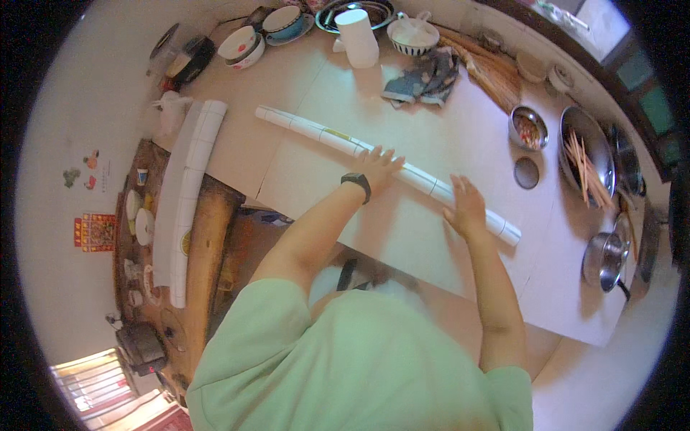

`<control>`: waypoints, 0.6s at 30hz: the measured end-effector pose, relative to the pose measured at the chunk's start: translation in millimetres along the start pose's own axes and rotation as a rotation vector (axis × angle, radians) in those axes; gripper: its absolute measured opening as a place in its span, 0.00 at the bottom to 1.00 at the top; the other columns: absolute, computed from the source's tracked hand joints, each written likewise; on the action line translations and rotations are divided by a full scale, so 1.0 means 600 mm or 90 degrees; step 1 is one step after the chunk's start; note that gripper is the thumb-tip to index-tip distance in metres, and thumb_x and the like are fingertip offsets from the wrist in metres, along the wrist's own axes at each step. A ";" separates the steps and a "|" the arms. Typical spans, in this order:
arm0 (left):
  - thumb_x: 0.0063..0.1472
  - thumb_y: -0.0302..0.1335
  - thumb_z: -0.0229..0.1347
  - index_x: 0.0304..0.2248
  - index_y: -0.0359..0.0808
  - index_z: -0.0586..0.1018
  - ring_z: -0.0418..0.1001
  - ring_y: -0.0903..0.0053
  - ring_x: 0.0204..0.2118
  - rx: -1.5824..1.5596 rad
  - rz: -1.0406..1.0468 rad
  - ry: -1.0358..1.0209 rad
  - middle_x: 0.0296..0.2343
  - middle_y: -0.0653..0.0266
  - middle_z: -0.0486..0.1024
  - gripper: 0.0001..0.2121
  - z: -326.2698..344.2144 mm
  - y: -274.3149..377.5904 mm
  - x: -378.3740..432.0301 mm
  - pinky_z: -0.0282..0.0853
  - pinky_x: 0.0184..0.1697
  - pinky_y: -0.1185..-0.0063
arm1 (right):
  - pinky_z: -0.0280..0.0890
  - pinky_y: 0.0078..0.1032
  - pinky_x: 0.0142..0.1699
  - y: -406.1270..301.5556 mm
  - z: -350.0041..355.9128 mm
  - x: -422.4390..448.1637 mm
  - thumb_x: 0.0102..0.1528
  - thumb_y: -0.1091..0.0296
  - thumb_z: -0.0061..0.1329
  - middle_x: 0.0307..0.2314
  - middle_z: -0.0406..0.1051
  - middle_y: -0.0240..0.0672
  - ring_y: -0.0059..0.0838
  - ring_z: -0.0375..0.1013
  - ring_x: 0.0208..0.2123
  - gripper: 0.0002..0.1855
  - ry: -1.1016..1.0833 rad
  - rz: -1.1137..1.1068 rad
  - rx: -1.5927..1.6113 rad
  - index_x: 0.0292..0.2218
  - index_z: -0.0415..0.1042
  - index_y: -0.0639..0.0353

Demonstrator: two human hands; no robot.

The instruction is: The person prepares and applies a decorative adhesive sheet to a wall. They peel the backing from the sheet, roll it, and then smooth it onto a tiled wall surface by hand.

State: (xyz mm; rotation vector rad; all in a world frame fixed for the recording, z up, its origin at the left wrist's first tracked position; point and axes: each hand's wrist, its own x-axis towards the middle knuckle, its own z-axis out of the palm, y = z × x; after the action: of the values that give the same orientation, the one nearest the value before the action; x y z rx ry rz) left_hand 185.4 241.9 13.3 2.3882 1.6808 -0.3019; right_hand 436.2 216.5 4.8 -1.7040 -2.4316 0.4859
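Observation:
A long, thin roll of white patterned sheet (pixel 302 126), with dark lines and a yellow-green patch, lies diagonally across the pale tabletop (pixel 323 188). My left hand (pixel 377 167) rests palm down on the middle of this roll, its fingers spread over the far side. A black band circles that wrist. Toward the roll's right end, my right hand (pixel 466 207) lies over it, fingers extended and thumb out to the side. Neither hand is closed around the roll. The undersides of both palms are hidden.
Another partly unrolled white sheet (pixel 188 199) lies on the wooden table at left. Bowls (pixel 241 47), a white cylinder (pixel 357 40) and a patterned cloth (pixel 423 78) stand along the back. On the right are a large metal bowl with chopsticks (pixel 587 156) and a saucepan (pixel 602 261).

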 end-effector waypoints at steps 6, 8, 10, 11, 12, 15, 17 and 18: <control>0.53 0.33 0.48 0.52 0.44 0.57 0.48 0.64 0.56 -0.069 -0.077 0.102 0.51 0.62 0.55 0.26 0.036 -0.087 -0.018 0.39 0.57 0.64 | 0.58 0.32 0.48 -0.043 0.021 0.038 0.39 0.71 0.54 0.43 0.61 0.44 0.43 0.62 0.43 0.28 -0.017 -0.013 0.028 0.43 0.62 0.58; 0.53 0.34 0.48 0.53 0.43 0.54 0.46 0.64 0.57 -0.031 -0.100 0.049 0.53 0.60 0.51 0.28 0.015 -0.133 -0.033 0.37 0.57 0.64 | 0.58 0.33 0.47 -0.036 0.025 0.039 0.38 0.70 0.54 0.42 0.61 0.44 0.43 0.62 0.43 0.26 -0.010 -0.008 0.057 0.42 0.63 0.58; 0.53 0.34 0.49 0.54 0.41 0.52 0.45 0.64 0.57 -0.007 -0.120 0.121 0.54 0.58 0.49 0.30 0.029 -0.189 -0.047 0.38 0.57 0.64 | 0.57 0.36 0.46 -0.018 0.025 0.043 0.38 0.70 0.53 0.40 0.61 0.44 0.43 0.61 0.42 0.27 -0.026 -0.011 0.115 0.41 0.61 0.59; 0.52 0.34 0.49 0.54 0.41 0.51 0.45 0.64 0.57 -0.018 -0.139 0.183 0.54 0.58 0.48 0.31 0.040 -0.219 -0.052 0.39 0.56 0.64 | 0.56 0.36 0.47 -0.010 0.018 0.056 0.38 0.68 0.53 0.41 0.62 0.44 0.44 0.61 0.43 0.27 -0.026 -0.014 0.069 0.42 0.61 0.59; 0.52 0.34 0.50 0.54 0.40 0.51 0.45 0.64 0.57 -0.032 -0.159 0.236 0.54 0.57 0.48 0.31 0.040 -0.238 -0.065 0.39 0.56 0.64 | 0.55 0.36 0.48 -0.016 0.009 0.065 0.39 0.66 0.53 0.41 0.62 0.45 0.44 0.61 0.43 0.27 -0.034 -0.016 0.026 0.42 0.62 0.59; 0.51 0.34 0.51 0.54 0.37 0.51 0.46 0.63 0.56 -0.160 -0.169 0.251 0.53 0.55 0.49 0.33 0.030 -0.292 -0.096 0.40 0.56 0.64 | 0.53 0.37 0.50 -0.062 0.015 0.087 0.41 0.61 0.52 0.43 0.61 0.46 0.43 0.59 0.46 0.29 0.067 -0.084 -0.048 0.45 0.60 0.60; 0.50 0.32 0.51 0.52 0.36 0.54 0.49 0.62 0.55 -0.220 -0.183 0.265 0.52 0.53 0.51 0.31 0.047 -0.323 -0.117 0.43 0.54 0.64 | 0.53 0.36 0.50 -0.099 0.031 0.121 0.41 0.60 0.52 0.44 0.60 0.46 0.42 0.59 0.47 0.31 0.083 -0.087 -0.009 0.46 0.59 0.60; 0.49 0.31 0.51 0.52 0.35 0.55 0.49 0.61 0.54 -0.255 -0.184 0.260 0.52 0.52 0.52 0.30 0.051 -0.336 -0.133 0.44 0.54 0.64 | 0.53 0.36 0.50 -0.110 0.042 0.140 0.41 0.60 0.52 0.44 0.60 0.46 0.42 0.59 0.47 0.32 0.072 -0.046 -0.023 0.47 0.59 0.59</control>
State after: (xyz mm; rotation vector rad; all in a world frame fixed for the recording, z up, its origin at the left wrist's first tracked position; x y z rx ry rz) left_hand -32.6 228.0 -3.4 1.9988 2.0258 0.4729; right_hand 340.9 269.6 -3.1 -1.6049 -2.4250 0.3308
